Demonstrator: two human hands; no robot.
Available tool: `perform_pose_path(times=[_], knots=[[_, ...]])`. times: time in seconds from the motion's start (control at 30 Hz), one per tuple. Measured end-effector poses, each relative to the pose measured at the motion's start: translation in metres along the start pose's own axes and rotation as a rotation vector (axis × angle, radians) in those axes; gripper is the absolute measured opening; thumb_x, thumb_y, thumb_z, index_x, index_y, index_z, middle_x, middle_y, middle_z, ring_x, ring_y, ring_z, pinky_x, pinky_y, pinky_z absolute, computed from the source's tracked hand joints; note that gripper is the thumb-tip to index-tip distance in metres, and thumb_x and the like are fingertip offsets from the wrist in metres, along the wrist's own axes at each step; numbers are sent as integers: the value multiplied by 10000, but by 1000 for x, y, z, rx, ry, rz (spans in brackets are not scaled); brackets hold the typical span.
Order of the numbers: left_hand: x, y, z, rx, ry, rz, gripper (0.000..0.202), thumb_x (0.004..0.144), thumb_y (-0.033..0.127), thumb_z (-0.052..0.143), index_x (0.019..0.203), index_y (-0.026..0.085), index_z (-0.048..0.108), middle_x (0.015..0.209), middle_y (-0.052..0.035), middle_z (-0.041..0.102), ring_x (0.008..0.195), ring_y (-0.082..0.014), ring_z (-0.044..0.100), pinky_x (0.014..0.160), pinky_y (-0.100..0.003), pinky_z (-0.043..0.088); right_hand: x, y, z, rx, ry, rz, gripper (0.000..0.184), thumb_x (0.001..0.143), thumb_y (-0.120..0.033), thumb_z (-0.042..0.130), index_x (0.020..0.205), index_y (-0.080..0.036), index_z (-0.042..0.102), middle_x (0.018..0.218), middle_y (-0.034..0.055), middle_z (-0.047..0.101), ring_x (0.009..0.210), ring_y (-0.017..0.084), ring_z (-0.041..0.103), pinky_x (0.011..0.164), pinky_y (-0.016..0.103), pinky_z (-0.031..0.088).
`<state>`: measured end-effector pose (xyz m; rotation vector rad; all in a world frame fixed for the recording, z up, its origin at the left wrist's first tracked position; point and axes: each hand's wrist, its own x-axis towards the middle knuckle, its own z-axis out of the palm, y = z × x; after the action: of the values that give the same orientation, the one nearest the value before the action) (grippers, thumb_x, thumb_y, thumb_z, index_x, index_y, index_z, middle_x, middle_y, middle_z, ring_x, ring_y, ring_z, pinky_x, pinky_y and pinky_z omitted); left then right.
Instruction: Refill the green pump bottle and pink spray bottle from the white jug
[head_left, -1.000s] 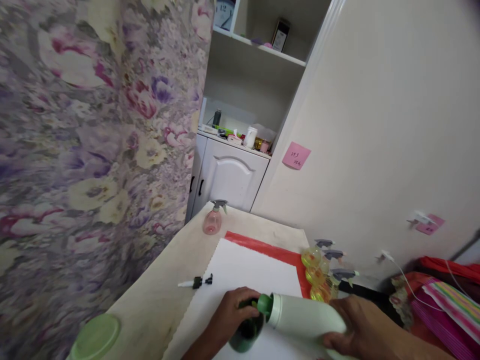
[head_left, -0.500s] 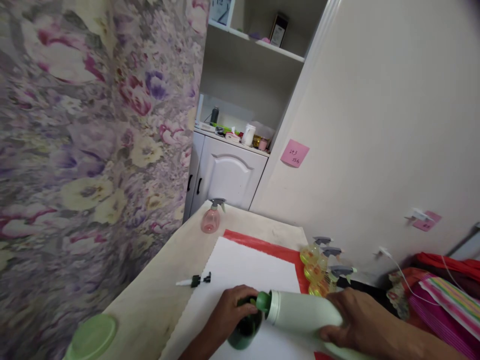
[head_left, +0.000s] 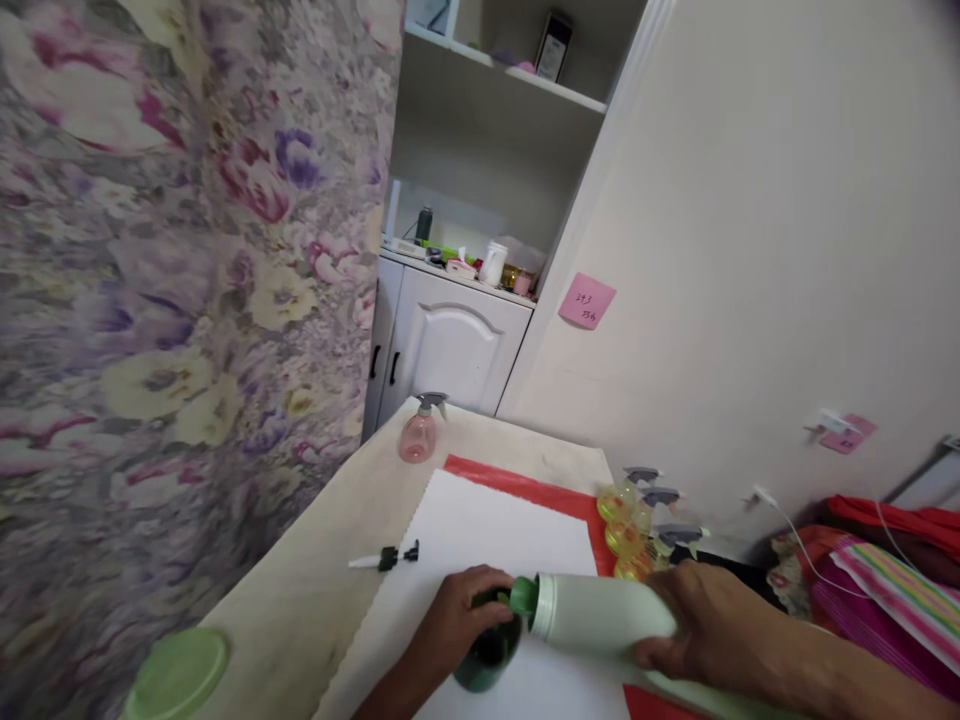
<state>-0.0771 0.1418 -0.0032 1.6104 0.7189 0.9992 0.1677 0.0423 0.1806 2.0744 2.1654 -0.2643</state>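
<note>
My right hand (head_left: 705,625) grips a large pale green bottle (head_left: 600,620) tipped on its side, its green spout (head_left: 523,597) pointing left. The spout sits at the mouth of a small dark green bottle (head_left: 487,660) that my left hand (head_left: 457,630) is wrapped around. Both bottles are over a white sheet (head_left: 487,540) lying on a red mat (head_left: 525,485) on the pale table (head_left: 330,580).
A black spray nozzle with a white tube (head_left: 386,557) lies left of the sheet. A pink spray bottle (head_left: 418,432) stands at the table's far corner, yellow spray bottles (head_left: 634,520) by the wall, a green lid (head_left: 176,673) near left. Floral curtain (head_left: 150,300) hangs left; white cupboard (head_left: 442,345) behind.
The view has drifted slightly up and right. Both hands and the two bottles keep the same hold and position.
</note>
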Motion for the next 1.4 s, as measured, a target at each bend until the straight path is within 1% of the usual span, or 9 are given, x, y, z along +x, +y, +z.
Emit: perform_pose_path(times=[0.1,0.27,0.43,0.63,0.83,1.03,1.2,1.4], knots=[[0,-1,1,-1,-1,-4,255,683,168,661,908,232,762,940,-10,760,947,-226,650,874,-284,445,2,1,1,-24,4,1,330,695,-527,656,761,-204,685,759,76,735,686,254,673,567,293,373],[1,-2,1,-1,2,-5,255,677,163,678,906,235,766,924,-2,758,949,-221,647,871,-275,439,0,1,-1,-13,7,-7,334,698,-524,661,776,-201,687,781,75,732,699,240,665,582,289,383],[1,-2,2,-16,-1,-10,245,688,166,678,910,229,760,928,-5,750,940,-217,649,858,-272,449,-1,3,1,-17,-6,10,354,707,-545,645,741,-194,674,752,77,721,679,237,651,566,286,363],[1,-2,2,-19,-5,-1,224,698,163,682,899,228,758,915,-4,741,921,-204,647,843,-260,445,-1,3,0,0,0,5,318,704,-506,655,755,-193,671,739,66,710,658,219,640,544,275,341],[1,2,2,-22,-15,-3,232,702,161,681,908,231,761,916,-8,740,925,-204,649,847,-262,442,-1,2,0,3,-15,1,315,703,-508,653,759,-199,669,752,61,716,678,220,653,564,277,365],[2,4,1,-15,-13,-8,233,691,150,675,893,225,762,914,-13,739,918,-211,651,849,-274,444,0,5,2,-2,-7,-3,329,706,-525,649,757,-201,665,761,65,722,683,226,657,562,274,358],[2,2,1,-17,-12,-7,228,695,153,683,896,228,760,922,-10,741,927,-209,652,849,-269,442,0,6,3,-3,-7,-4,334,705,-529,651,747,-199,666,740,66,721,664,223,655,551,272,356],[1,0,0,-14,-10,0,226,697,156,691,899,233,760,927,-8,745,940,-210,650,864,-268,434,0,5,3,-17,-5,-1,351,700,-542,653,757,-196,674,760,82,727,681,240,666,563,284,368]])
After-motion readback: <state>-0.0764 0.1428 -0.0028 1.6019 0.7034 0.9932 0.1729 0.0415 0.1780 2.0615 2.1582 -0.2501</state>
